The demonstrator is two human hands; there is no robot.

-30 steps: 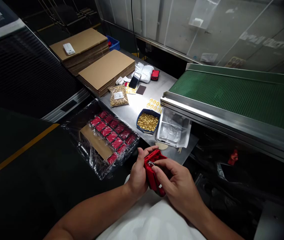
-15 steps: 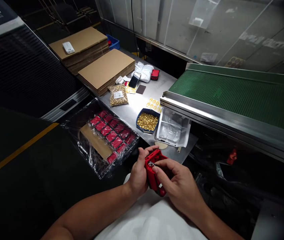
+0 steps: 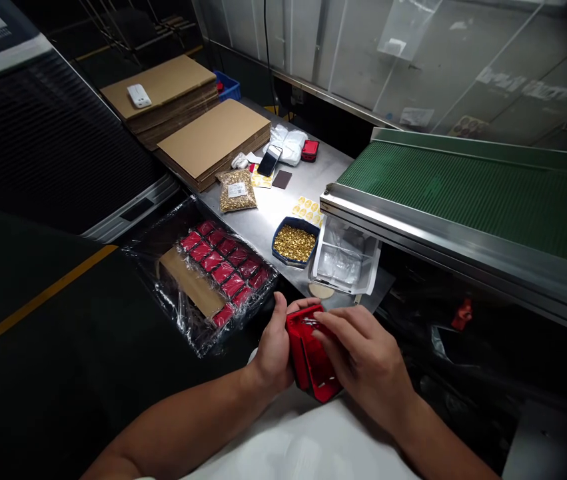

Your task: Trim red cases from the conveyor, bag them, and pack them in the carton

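Note:
My left hand (image 3: 274,350) is wrapped round the left side of a red plastic case (image 3: 303,363), its thumb pointing up. The case is tilted, with its red inside facing me. Small silvery metal bits (image 3: 308,321) show near its upper end. Over the case's right side reaches my right hand (image 3: 363,347), fingers bent and fingertips close together beside those bits. What lies between these fingertips is too small to make out, and the hand hides part of the inside.
Ahead is a blue tray (image 3: 276,250) of gold-coloured pieces, beside a white bin (image 3: 376,267) with clear bags. Plastic-lined carton (image 3: 188,283) with red cases sits left. Cardboard stacks (image 3: 213,140), a bag of gold pieces (image 3: 237,193) and a phone (image 3: 269,160) lie beyond; a green conveyor (image 3: 463,193) runs right.
The red case has turned so more of its inside faces me. My right hand has shifted slightly, its fingers rising toward the upper end. Things on the table stay put.

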